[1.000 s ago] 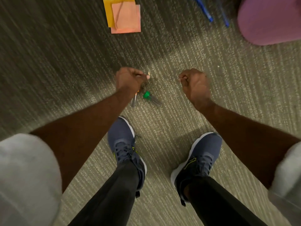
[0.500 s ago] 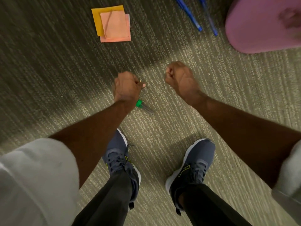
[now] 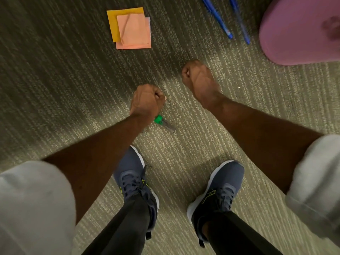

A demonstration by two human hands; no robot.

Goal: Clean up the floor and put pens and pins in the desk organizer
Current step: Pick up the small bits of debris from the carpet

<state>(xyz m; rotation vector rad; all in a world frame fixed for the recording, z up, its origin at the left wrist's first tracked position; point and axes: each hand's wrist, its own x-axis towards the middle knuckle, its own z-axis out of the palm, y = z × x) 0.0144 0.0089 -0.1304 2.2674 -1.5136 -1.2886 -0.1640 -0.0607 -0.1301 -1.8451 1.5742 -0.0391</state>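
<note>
Landmark: the stack of square orange and peach paper sticky notes (image 3: 131, 30), lying flat on the ribbed grey-green carpet (image 3: 55, 80); every place below is told from it.
Your left hand (image 3: 146, 102): below the stack and a little right of it, back of the hand up.
Left fingers (image 3: 159, 94): curled tight into a fist and pressed together; what lies inside is hidden, so you cannot tell whether they grip anything.
Task thing: the small green-headed pin (image 3: 158, 119) shows below the stack, right at the little-finger edge of your left fist, on the wrist side and away from the fingertips (a grey sliver trails from its head toward the lower right).
Pin contact: it meets the fist's edge in the picture; held or lying on the carpet beneath, you cannot tell.
Your right hand (image 3: 197, 76): below and right of the stack, higher in the picture than the left fist and apart from it.
Right fingers (image 3: 185, 72): folded into the palm, knuckles bunched; nothing shows between them.
Other task things: two slim blue plastic pens (image 3: 217, 18), well right of the stack, side by side on the carpet.
Beyond the pens: a rounded pink padded shape (image 3: 298, 34), farther right still.
Your dark blue laced shoes (image 3: 134, 179): far below the stack, planted apart.
</note>
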